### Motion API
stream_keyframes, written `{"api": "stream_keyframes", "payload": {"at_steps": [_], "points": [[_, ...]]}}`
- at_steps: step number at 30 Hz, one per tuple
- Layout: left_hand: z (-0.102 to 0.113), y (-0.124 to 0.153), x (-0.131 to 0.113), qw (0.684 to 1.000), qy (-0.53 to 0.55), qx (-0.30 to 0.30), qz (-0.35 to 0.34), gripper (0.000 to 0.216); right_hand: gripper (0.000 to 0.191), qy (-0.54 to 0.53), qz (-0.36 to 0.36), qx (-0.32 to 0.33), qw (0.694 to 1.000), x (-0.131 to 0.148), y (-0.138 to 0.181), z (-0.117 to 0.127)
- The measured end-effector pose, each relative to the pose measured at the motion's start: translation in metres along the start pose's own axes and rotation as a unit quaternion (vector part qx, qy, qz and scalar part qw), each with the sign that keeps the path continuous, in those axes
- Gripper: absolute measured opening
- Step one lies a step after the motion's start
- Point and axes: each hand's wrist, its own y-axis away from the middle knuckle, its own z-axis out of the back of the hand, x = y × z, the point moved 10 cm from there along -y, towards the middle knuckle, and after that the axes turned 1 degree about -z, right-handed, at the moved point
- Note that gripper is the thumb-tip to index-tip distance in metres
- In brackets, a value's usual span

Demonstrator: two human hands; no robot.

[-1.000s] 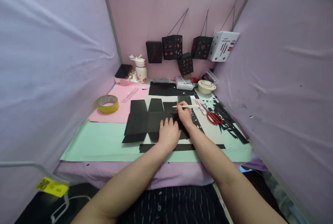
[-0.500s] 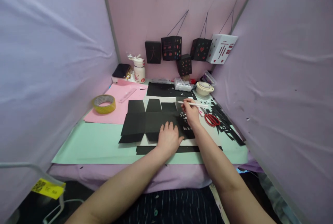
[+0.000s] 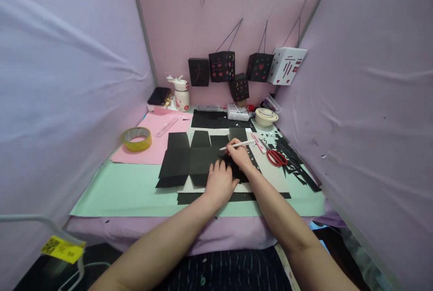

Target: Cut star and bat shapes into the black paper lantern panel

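Note:
A black card cut and creased like an unfolded box point(image 3: 175, 161) lies flat on a white board point(image 3: 275, 182). My left hand point(image 3: 220, 180) presses on its lower part, fingers spread. In my right hand point(image 3: 239, 155) is a slim white pen point(image 3: 245, 144), gripped between thumb and fingers, with its tip pointing left just above or on the black card; contact cannot be made out. My right hand partly covers the card's right end, where small cut-outs show. Right of it lie a pink-and-white craft knife point(image 3: 258, 144) and red-handled scissors point(image 3: 276, 158).
Black paper scraps point(image 3: 294, 160) cover the right side. Yellow tape point(image 3: 137, 139) and a clear ruler point(image 3: 167, 127) rest on pink paper point(image 3: 135, 157). Behind stand a bottle point(image 3: 181, 98), a marker box point(image 3: 237, 112) and tape rolls point(image 3: 266, 117). Paper lanterns point(image 3: 222, 66) hang on the back wall.
My right hand has moved left and down with the pen, away from the craft knife, which now shows more fully. My left hand stays pressed on the card. The view has tilted slightly.

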Motion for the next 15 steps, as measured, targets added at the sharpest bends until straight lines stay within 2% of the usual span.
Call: {"api": "stream_keyframes", "payload": {"at_steps": [4, 9, 15], "points": [[0.002, 0.001, -0.001, 1.000, 0.002, -0.002, -0.001, 0.048, 0.007, 0.028, -0.002, 0.029, 0.999, 0.001, -0.006, -0.009], [0.003, 0.002, -0.001, 1.000, 0.006, -0.009, -0.003, 0.046, 0.014, 0.053, 0.035, 0.001, 0.998, 0.006, -0.003, -0.013], [0.001, 0.001, -0.001, 1.000, 0.002, -0.008, -0.004, 0.050, 0.012, 0.080, 0.037, 0.017, 0.996, 0.002, 0.003, -0.018]]}}
